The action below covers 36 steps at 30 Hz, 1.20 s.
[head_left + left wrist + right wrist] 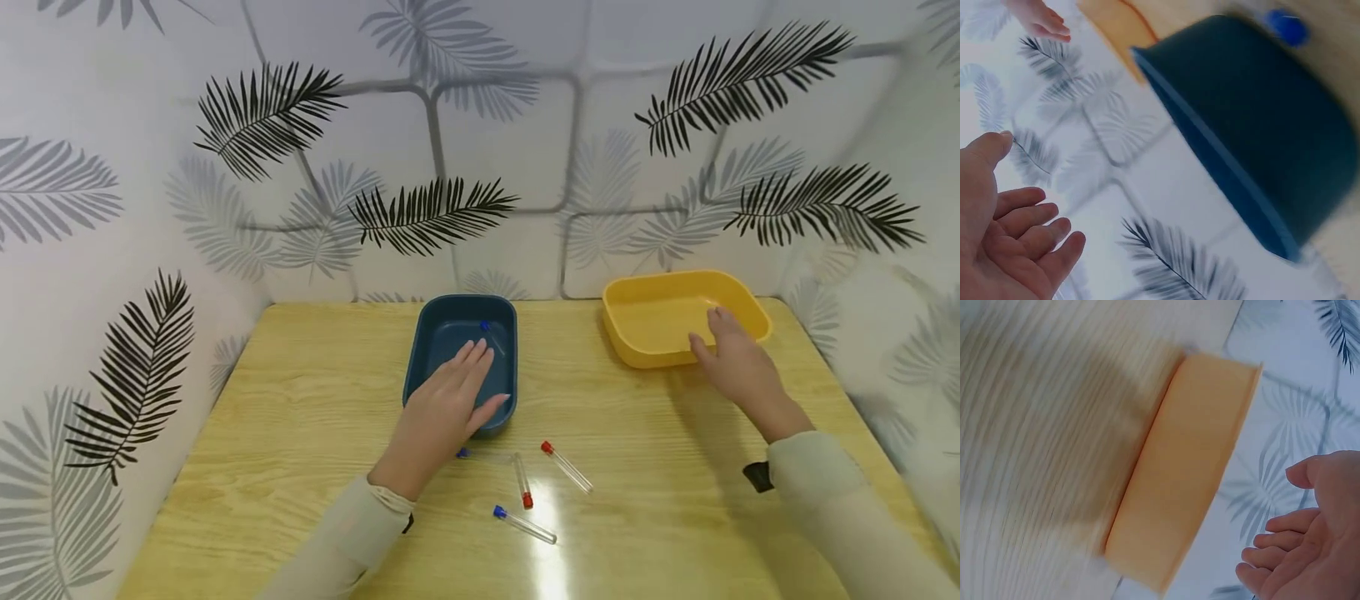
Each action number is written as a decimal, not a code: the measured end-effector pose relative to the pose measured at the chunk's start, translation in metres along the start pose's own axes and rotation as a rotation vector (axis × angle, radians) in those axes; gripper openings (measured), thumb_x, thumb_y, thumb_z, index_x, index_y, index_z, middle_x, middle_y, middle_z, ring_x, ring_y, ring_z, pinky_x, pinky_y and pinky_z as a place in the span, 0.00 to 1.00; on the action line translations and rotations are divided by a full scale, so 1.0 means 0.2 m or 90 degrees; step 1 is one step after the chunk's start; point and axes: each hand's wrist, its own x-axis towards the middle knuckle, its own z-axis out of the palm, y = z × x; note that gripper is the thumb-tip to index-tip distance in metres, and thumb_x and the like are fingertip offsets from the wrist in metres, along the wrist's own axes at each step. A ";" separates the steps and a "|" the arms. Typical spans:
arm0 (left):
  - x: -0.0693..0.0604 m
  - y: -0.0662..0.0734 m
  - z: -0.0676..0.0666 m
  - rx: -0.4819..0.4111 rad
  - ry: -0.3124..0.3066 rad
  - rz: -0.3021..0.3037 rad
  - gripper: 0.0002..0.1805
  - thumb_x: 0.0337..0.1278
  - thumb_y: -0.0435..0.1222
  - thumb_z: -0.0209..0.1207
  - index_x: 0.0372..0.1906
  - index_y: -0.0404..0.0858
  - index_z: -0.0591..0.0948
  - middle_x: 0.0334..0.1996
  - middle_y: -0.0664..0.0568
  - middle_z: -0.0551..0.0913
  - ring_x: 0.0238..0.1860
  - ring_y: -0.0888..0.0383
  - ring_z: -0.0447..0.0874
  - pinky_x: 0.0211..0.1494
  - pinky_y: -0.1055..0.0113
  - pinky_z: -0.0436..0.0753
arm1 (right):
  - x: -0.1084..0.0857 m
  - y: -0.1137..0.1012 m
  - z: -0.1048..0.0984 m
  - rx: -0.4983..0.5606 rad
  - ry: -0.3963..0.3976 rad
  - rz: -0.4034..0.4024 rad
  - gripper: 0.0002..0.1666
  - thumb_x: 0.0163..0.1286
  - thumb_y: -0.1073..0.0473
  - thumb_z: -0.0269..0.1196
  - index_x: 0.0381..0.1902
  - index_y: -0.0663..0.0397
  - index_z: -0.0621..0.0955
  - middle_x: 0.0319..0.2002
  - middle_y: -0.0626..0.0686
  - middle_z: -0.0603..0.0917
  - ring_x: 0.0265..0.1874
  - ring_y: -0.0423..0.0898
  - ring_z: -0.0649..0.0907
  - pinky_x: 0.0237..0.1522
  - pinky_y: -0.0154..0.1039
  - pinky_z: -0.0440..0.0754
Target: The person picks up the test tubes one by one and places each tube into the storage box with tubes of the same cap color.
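Note:
My left hand hovers above the near left part of a dark blue bin, its fingers extended and nothing in them. Inside that bin lies a blue-capped test tube. Over the near rim of a yellow bin is my right hand, which holds nothing. Each wrist view shows its hand with loosely bent fingers, apart from the bin wall. On the table in front of the blue bin lie two red-capped tubes and two blue-capped tubes; one is partly behind my left hand.
Both bins stand at the back of a light wooden table, next to a wall with a leaf pattern. A gap separates the two bins. A small black piece shows at the right sleeve.

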 end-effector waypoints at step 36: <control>0.77 0.31 0.62 -0.014 -0.428 -0.023 0.48 0.60 0.66 0.32 0.73 0.36 0.40 0.73 0.46 0.40 0.72 0.54 0.39 0.70 0.58 0.53 | 0.06 0.33 -0.24 -0.050 -0.114 0.067 0.39 0.73 0.41 0.39 0.57 0.77 0.63 0.51 0.76 0.68 0.45 0.69 0.71 0.44 0.64 0.68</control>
